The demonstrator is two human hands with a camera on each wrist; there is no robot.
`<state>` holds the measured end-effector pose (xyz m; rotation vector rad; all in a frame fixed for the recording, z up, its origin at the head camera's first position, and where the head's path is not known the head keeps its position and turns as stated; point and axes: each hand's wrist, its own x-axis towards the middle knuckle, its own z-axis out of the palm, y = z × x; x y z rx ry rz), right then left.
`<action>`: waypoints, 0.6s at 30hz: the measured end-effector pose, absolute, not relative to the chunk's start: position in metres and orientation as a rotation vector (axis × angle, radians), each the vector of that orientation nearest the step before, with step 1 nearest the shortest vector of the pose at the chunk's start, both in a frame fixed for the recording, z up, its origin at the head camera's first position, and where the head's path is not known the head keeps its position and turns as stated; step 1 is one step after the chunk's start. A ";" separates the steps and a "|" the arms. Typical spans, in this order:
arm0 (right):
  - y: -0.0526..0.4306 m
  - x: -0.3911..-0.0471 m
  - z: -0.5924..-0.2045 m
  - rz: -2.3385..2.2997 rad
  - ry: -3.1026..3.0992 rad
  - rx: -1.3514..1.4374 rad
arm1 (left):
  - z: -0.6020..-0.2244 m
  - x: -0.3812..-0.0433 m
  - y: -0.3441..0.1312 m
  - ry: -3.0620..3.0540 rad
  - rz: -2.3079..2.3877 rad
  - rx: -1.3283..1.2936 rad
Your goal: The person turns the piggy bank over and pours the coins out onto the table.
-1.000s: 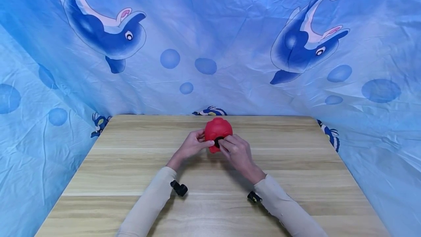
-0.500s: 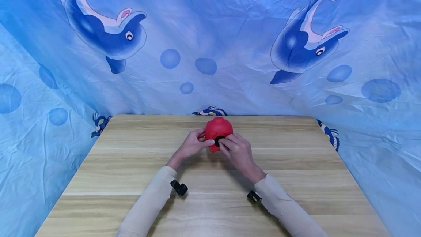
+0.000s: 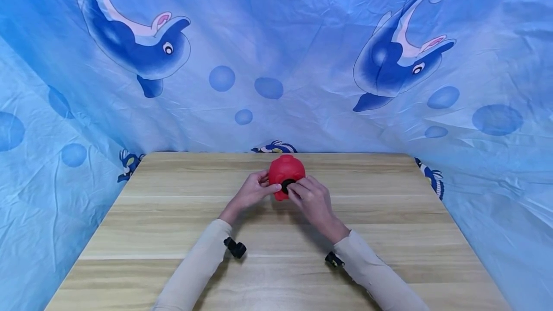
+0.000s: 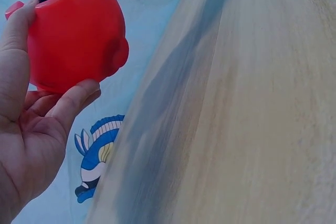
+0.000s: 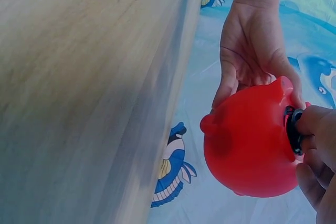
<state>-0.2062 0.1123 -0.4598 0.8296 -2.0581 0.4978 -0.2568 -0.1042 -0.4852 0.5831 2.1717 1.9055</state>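
Note:
A red, rounded piggy bank (image 3: 287, 167) with stubby knobs is held up over the far part of the table. My left hand (image 3: 254, 190) grips its left side, thumb near the opening and the other fingers around the body, as the left wrist view also shows. On the side facing me is a round black plug (image 5: 294, 129). The thumb and fingertips of my right hand (image 3: 314, 203) pinch this plug. Whether the plug sits fully in its hole cannot be told, since those fingers cover part of it.
Beneath both forearms lies a wood-grain table (image 3: 276, 263). A blue sheet printed with dolphins (image 3: 397, 66) hangs behind it and along both sides. Small black cameras (image 3: 235, 247) are strapped to both wrists.
Both hands keep their hold on the piggy bank and its plug, with hardly any movement. The head view has shifted very slightly.

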 end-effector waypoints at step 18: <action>0.125 -0.206 -0.444 0.630 -2.047 0.742 | -0.492 -0.258 -0.110 2.214 1.881 0.520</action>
